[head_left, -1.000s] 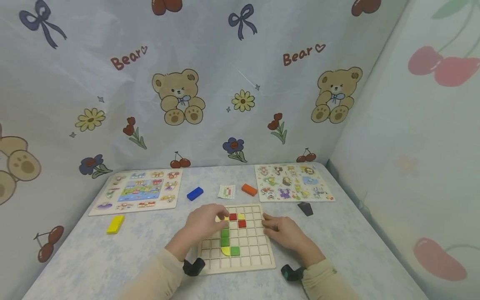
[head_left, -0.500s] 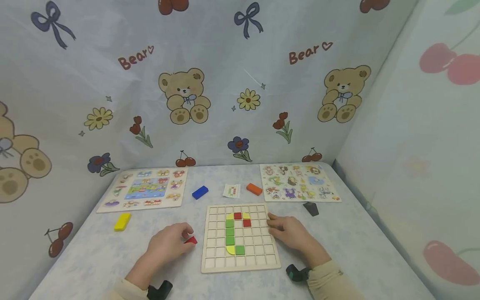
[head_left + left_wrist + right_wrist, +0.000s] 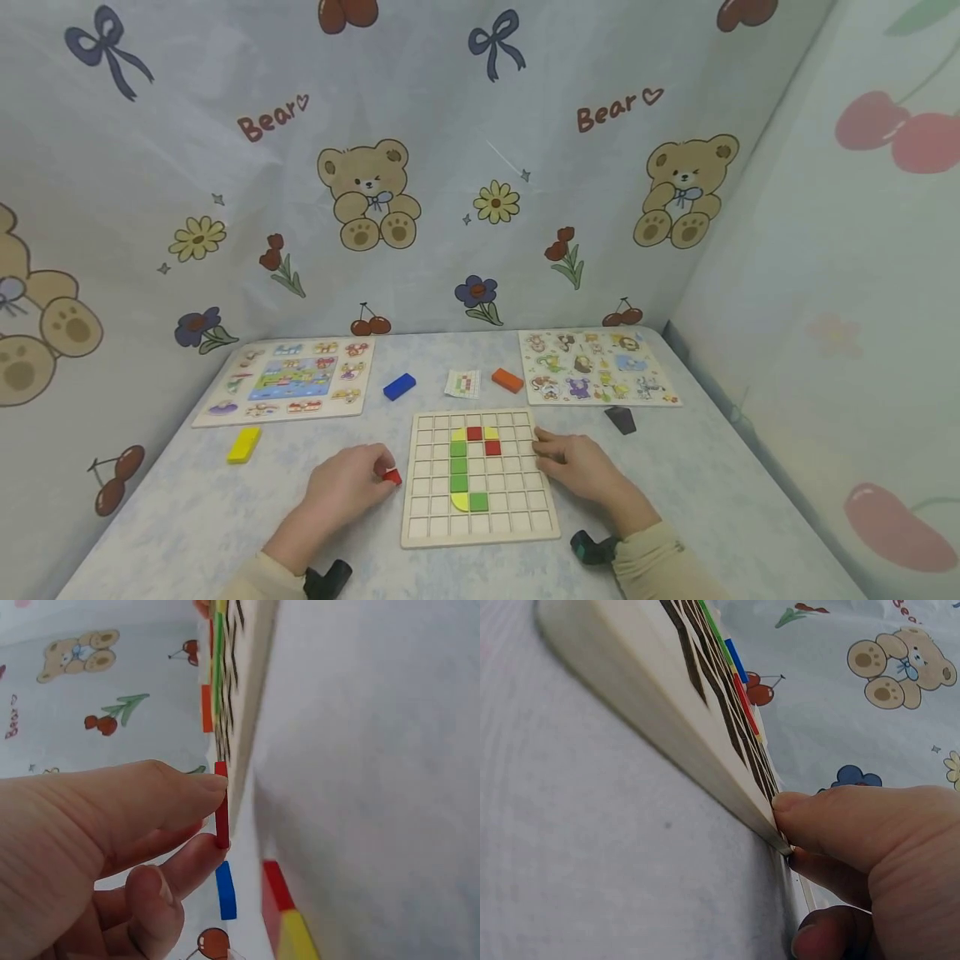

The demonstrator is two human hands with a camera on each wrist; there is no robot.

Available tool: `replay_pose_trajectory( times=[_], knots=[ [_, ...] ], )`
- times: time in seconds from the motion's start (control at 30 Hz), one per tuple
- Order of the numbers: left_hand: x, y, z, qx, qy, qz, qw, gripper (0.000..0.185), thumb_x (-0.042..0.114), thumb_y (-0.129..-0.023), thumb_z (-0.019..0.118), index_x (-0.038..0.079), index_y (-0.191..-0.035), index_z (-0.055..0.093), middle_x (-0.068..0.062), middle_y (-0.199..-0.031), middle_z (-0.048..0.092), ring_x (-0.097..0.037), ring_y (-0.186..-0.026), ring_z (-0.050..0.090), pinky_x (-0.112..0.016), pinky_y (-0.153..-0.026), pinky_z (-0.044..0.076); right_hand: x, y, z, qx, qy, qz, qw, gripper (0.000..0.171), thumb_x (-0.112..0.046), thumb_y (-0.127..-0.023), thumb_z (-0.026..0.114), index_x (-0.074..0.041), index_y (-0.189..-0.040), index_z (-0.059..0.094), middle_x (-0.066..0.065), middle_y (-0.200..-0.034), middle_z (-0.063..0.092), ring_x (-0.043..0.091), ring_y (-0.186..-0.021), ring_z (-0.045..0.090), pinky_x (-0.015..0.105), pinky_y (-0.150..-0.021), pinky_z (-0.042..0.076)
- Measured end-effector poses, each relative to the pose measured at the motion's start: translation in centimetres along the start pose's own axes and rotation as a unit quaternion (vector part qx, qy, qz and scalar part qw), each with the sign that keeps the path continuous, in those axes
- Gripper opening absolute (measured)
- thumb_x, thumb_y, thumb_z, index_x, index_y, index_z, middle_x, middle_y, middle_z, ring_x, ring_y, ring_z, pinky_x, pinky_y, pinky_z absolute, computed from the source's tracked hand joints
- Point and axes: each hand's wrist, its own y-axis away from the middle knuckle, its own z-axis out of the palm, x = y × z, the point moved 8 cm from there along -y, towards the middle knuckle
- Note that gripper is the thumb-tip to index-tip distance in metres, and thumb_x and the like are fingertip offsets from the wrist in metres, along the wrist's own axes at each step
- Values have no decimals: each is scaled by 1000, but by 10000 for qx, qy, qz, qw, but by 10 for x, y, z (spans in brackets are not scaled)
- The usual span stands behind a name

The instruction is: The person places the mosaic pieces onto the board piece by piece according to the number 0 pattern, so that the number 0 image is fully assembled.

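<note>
My left hand is just left of the wooden grid board, pinching a small red square tile between thumb and fingertip. In the left wrist view the tile is seen edge-on, close to the board's side. My right hand grips the board's right edge, its thumb on the rim and a finger at the side. Set in the board are several green tiles, red tiles and rounded yellow tiles.
Behind the board lie a blue block, a patterned card and an orange block. Picture boards stand back left and back right. A yellow block lies left, a dark piece right.
My left hand has moved from the board's upper left cells to the table on its left and now pinches a red tile, edging back toward the board. My right hand stays at the board's edge.
</note>
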Motion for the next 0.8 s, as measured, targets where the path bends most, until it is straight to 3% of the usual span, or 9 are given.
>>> replay_pose_trajectory(
  times=[0.2, 0.43, 0.6, 0.8],
  knots=[
    [55, -8, 4, -258, 366, 696, 9966, 17, 28, -83, 84, 25, -96, 73, 12, -92, 69, -9, -79, 59, -35, -69, 51, 1, 1, -2, 39, 7, -8, 10000, 33, -22, -97, 72, -13, -128, 73, 1, -149, 58, 32, -138, 55, 53, -111, 43],
    [113, -23, 29, -548, 516, 1316, 9884, 15, 32, -87, 82, 26, -98, 74, 15, -93, 69, -5, -78, 58, -31, -68, 49, 1, -1, -2, -17, 31, -73, 10000, 33, -24, -97, 71, -14, -129, 73, 2, -149, 58, 32, -138, 55, 53, -111, 44],
    [134, -35, 43, -646, 411, 1434, 9867, 13, 30, -86, 83, 26, -95, 76, 18, -89, 68, -4, -72, 56, -28, -63, 47, 0, -3, -1, -102, -2, -128, 9999, 33, -24, -98, 71, -14, -129, 73, 3, -150, 58, 33, -138, 54, 53, -111, 44],
    [142, -46, 53, -632, 133, 1568, 9855, 7, 27, -86, 83, 26, -90, 77, 18, -81, 66, -4, -67, 54, -27, -59, 46, 1, -1, -1, -77, -69, -118, 9999, 33, -24, -98, 70, -13, -129, 73, 3, -149, 58, 33, -138, 54, 54, -111, 43]
  ],
)
